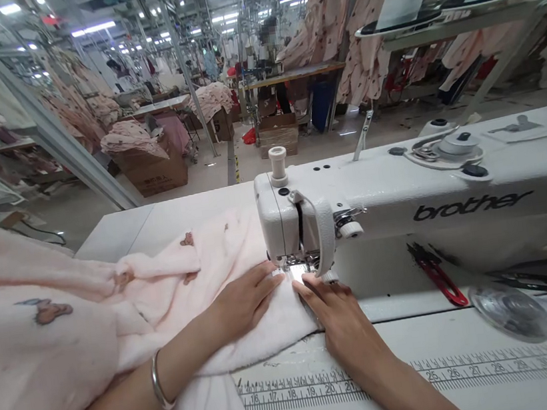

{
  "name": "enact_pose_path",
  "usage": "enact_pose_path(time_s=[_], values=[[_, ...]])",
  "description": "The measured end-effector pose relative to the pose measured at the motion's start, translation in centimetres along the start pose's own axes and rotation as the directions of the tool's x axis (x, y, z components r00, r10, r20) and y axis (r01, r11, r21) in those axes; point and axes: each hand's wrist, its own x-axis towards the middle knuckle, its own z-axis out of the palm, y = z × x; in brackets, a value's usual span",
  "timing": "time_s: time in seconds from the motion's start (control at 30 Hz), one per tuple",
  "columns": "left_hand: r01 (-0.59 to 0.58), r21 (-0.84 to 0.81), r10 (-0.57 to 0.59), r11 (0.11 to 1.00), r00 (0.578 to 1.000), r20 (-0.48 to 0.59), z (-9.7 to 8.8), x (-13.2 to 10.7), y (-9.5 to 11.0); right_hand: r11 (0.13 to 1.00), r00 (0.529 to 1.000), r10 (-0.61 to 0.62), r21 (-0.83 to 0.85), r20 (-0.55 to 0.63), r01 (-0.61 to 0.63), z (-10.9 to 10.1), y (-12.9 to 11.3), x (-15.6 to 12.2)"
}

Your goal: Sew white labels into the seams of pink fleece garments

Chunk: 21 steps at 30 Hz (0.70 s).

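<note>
A pale pink fleece fabric [172, 279] with small brown bear prints lies across the white sewing table and runs under the needle of a white Brother sewing machine [405, 208]. My left hand [243, 300] lies flat on the fabric just left of the presser foot [296, 270], fingers stretched toward it. My right hand [336, 321] rests on the fabric's right edge directly in front of the foot, fingers extended and pressing down. A silver bangle [159, 381] circles my left wrist.
A ruler scale [427, 376] is printed along the table's front. Red thread snips [438, 274] and a clear round dish [512, 311] lie right of the needle. Beyond the table are cardboard boxes [153, 170] of pink garments, hanging garments and a distant person.
</note>
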Motion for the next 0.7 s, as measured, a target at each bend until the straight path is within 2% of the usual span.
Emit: enact_pose_path(time_s=[0.33, 0.4, 0.5, 0.57, 0.6, 0.67, 0.7], values=[[0.028, 0.020, -0.029, 0.999, 1.000, 0.009, 0.3, 0.0, 0.3, 0.994, 0.993, -0.108, -0.023, -0.054, 0.107, -1.2, -0.8, -0.1], [0.033, 0.017, -0.032, 0.999, 0.999, -0.039, 0.4, 0.1, 0.2, 0.990, 0.988, -0.135, -0.050, -0.073, 0.131, -0.7, -1.8, 0.2], [0.085, 0.021, -0.080, 0.996, 0.982, -0.171, 0.3, -0.3, -0.4, 0.993, 0.990, -0.100, -0.078, -0.098, 0.093, 1.2, -4.7, 0.7], [0.145, 0.069, -0.130, 0.987, 0.972, -0.194, -0.3, -1.6, -0.6, 0.995, 0.991, -0.085, -0.069, -0.104, 0.078, 2.1, -6.9, 0.5], [0.173, 0.101, -0.155, 0.980, 0.974, -0.162, -0.7, -2.6, -0.5, 0.994, 0.990, -0.099, -0.052, -0.096, 0.094, 2.1, -7.5, 0.1], [0.221, 0.152, -0.216, 0.963, 0.975, -0.053, -1.9, -5.5, 0.3, 0.994, 0.992, -0.103, 0.012, -0.070, 0.104, 0.8, -7.0, -1.7], [0.249, 0.167, -0.251, 0.954, 0.968, -0.015, -2.6, -7.2, 1.1, 0.996, 0.996, -0.063, 0.059, -0.057, 0.066, -0.3, -5.4, -3.0]])
